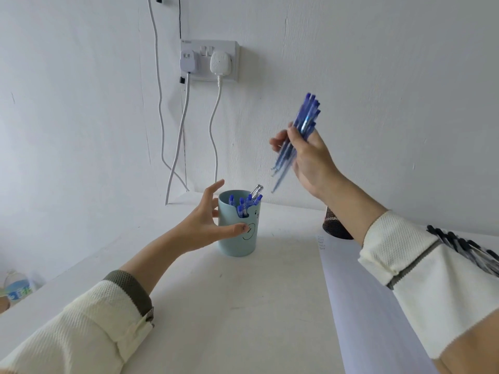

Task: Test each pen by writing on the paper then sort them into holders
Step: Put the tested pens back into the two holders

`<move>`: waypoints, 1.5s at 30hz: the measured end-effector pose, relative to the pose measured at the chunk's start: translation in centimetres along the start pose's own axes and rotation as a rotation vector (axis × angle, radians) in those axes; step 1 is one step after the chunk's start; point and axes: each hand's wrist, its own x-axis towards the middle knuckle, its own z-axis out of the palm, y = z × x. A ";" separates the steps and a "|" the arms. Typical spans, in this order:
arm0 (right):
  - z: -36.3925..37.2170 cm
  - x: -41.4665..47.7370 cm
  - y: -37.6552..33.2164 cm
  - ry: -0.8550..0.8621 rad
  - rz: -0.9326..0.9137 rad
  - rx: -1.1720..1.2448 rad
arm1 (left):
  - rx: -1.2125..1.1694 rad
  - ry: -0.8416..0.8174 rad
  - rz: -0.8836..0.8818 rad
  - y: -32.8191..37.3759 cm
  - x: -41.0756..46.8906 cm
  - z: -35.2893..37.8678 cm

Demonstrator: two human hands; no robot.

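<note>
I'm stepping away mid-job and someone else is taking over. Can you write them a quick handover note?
Left hand: open, fingers spread at the blue cup, thumb at its front.
Right hand: grips a bundle of blue pens, raised in the air.
The blue cup holds several pens. The dark mesh holder stands behind the right forearm, contents hidden. The paper lies at right, small marks at its top.
To do: test and sort the held bundle.

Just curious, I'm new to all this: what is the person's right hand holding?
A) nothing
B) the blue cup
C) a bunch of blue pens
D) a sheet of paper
C: the right hand grips a bunch of blue pens, raised in the air, apart from the blue cup.
</note>
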 end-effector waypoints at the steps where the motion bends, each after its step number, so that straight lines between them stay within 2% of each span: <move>1: 0.9 0.0 -0.3 -0.020 -0.003 0.053 | -0.005 -0.004 0.000 0.0 0.0 0.1; 3: 2.6 -0.3 -0.1 -0.068 0.003 0.033 | -0.011 -0.012 0.003 0.1 -0.1 0.2; 6: 3.7 -1.0 2.0 -0.164 0.014 -0.194 | -0.018 -0.010 0.002 0.1 -0.1 0.2; 11: 3.0 -1.9 3.3 -0.379 0.210 -0.455 | -0.023 -0.012 0.010 0.0 0.2 0.2; 14: 2.4 -2.3 3.0 -0.414 0.319 -0.557 | -0.015 -0.013 0.014 0.0 0.3 0.2; 19: -0.4 -2.2 1.5 -0.474 0.348 -0.645 | -0.004 0.049 0.026 -0.3 0.1 1.1; 21: -2.8 -2.2 0.9 -0.413 0.330 -0.623 | -0.013 0.089 0.029 -0.5 0.0 1.7; 24: -7.0 -2.7 -0.1 -0.227 0.303 -0.652 | -0.035 0.132 0.032 -0.5 0.0 2.6; 27: -12.1 -3.8 -0.2 -0.079 0.192 -0.952 | -0.043 0.165 0.030 0.0 0.2 4.0; 30: -16.4 -4.9 0.8 -0.061 0.161 -1.198 | -0.037 0.193 0.026 0.7 0.8 5.6; 35: -18.5 -6.1 2.9 -0.101 0.317 -1.186 | -0.039 0.223 0.020 1.7 2.7 8.0; 41: -18.6 -6.2 4.2 0.019 0.231 -1.143 | -0.027 0.275 0.067 3.5 5.1 11.7; 45: -20.0 -6.2 2.3 0.144 0.137 -1.089 | -0.084 0.263 0.109 5.7 6.4 14.1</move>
